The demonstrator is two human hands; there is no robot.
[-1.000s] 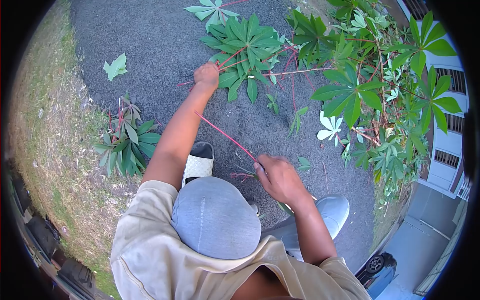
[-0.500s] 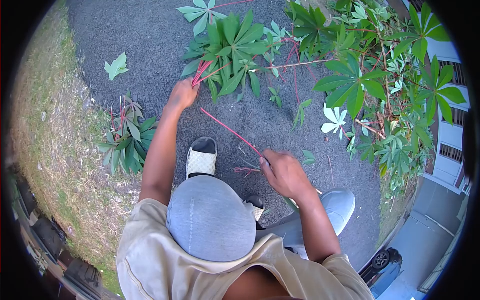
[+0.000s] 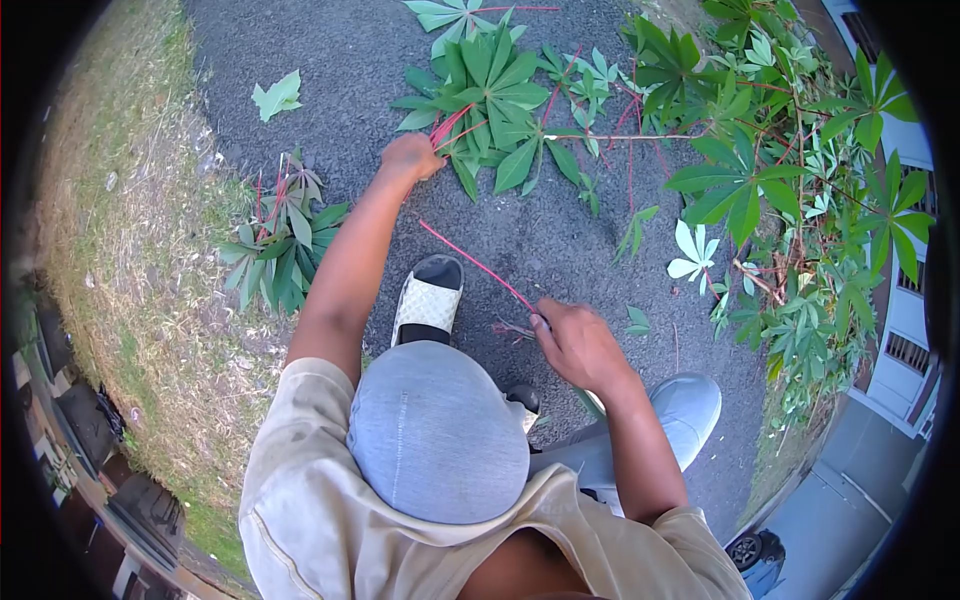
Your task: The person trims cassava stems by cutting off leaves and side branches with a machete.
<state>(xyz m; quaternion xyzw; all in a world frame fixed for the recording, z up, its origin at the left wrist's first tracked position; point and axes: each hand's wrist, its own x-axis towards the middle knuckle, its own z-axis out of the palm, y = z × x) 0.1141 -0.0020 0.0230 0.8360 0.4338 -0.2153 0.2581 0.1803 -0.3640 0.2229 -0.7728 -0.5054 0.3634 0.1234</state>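
My left hand point(image 3: 412, 158) is closed around the red stalks of a bunch of cassava leaves point(image 3: 490, 90), whose green blades spread out beyond it over the asphalt. In my right hand point(image 3: 580, 345), thumb and fingers pinch the lower end of a single bare red stalk point(image 3: 475, 265). That stalk slants up and left, its far tip a little short of my left hand. A thin pale strip shows under my right wrist, but I cannot make out what it is. Another bundle of cassava leaves point(image 3: 285, 250) lies left of my left forearm, at the grass edge.
A cut cassava branch point(image 3: 775, 200) with many leaves is heaped along the right side. One loose pale leaf point(image 3: 277, 95) lies at upper left. Dry grass point(image 3: 150, 300) borders the asphalt. My sandalled foot point(image 3: 430, 300) and bent knees are below my hands.
The view has shifted, so the ground and leaves appear farther right and higher. My left hand keeps its hold on the bunch. My right hand still pinches the stalk, slightly farther from the leaves.
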